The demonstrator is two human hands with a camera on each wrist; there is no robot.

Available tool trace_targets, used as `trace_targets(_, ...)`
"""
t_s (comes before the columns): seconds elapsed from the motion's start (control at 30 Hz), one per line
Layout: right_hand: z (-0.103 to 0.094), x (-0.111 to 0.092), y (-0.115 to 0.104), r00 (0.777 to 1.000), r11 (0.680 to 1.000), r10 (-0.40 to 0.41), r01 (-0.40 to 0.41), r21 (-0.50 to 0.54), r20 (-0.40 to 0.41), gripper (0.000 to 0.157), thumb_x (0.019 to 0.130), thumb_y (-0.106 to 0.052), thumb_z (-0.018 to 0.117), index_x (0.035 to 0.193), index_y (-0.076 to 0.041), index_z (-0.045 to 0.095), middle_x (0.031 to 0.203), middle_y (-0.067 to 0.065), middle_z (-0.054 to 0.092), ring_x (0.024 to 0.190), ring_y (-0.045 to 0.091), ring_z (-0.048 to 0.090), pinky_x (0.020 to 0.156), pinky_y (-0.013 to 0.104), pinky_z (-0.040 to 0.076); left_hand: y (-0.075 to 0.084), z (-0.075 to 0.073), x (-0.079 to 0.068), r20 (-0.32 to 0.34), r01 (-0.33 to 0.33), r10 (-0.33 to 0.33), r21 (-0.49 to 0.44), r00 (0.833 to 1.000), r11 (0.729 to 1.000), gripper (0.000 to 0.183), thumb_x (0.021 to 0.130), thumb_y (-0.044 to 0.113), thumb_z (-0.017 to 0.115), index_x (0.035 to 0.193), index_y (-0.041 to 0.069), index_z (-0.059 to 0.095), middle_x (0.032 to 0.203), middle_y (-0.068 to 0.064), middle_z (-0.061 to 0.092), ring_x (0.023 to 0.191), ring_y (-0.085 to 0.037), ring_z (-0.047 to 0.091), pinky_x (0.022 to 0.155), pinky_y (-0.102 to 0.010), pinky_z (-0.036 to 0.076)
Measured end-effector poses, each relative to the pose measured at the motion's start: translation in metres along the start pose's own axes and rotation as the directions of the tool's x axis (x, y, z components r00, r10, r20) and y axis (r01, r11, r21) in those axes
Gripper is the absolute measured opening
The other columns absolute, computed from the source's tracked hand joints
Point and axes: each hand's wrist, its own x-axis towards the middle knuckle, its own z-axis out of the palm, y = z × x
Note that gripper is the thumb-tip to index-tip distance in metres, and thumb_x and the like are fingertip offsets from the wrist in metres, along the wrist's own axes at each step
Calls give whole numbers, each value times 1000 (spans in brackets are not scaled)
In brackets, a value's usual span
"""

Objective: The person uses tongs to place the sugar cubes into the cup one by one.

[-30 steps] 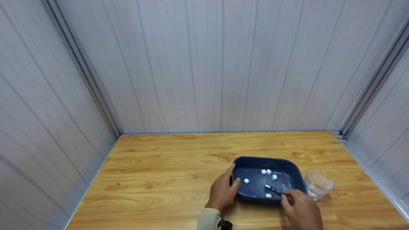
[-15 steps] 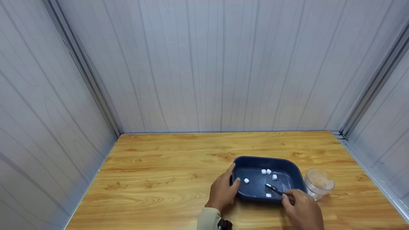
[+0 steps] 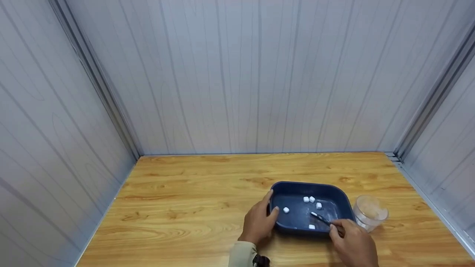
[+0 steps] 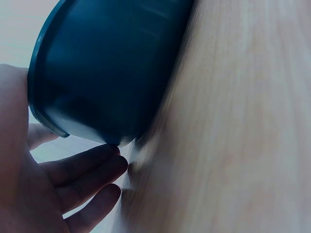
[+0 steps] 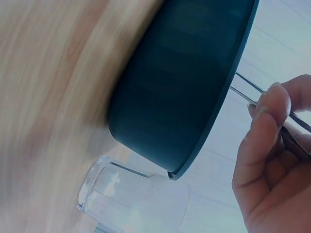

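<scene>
A dark blue basin (image 3: 297,231) stands on the table at the right of the head view. My left hand (image 3: 259,222) holds its left side, thumb at the rim; in the left wrist view several fingers (image 4: 92,174) lie by the outer wall. My right hand (image 3: 352,243) pinches dark metal tweezers (image 3: 323,220) that reach over the near right rim. A small white cube (image 3: 314,214) is at their tips, over the basin floor. Several other white cubes (image 3: 319,205) lie in the basin. The basin wall hides the tweezers' tips in the right wrist view.
A clear cup (image 3: 371,211) stands close against the basin's right side, with white pieces at its bottom. The wood-grain table (image 3: 178,200) stretches away to the left. Pale panel walls (image 3: 237,81) enclose the back and both sides.
The tweezers and the white cube at their tips have moved slightly right and away from the person, together with the right hand. The left hand and the basin have stayed put.
</scene>
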Motion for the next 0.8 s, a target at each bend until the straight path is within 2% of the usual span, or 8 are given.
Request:
trace_targets(0.47, 0, -1, 2, 998, 1000, -3, 4, 17, -56, 9, 76, -13, 69, 83, -8, 71, 76, -1, 64, 71, 19, 62, 63, 43, 46, -1, 1, 0, -20, -11, 12, 25, 1000, 1000, 55, 91, 38, 54, 142, 36, 36, 124, 2, 57, 112, -18, 53, 89, -41, 43)
trace_targets(0.8, -3, -1, 2, 999, 999, 35, -34, 6, -26, 10, 78, -16, 69, 85, -8, 70, 77, 1, 66, 72, 19, 63, 64, 43, 46, -2, 1, 1, -9, 2, -1, 20, 1000, 1000, 55, 90, 39, 55, 142, 36, 36, 122, 3, 58, 111, -17, 54, 89, -41, 42)
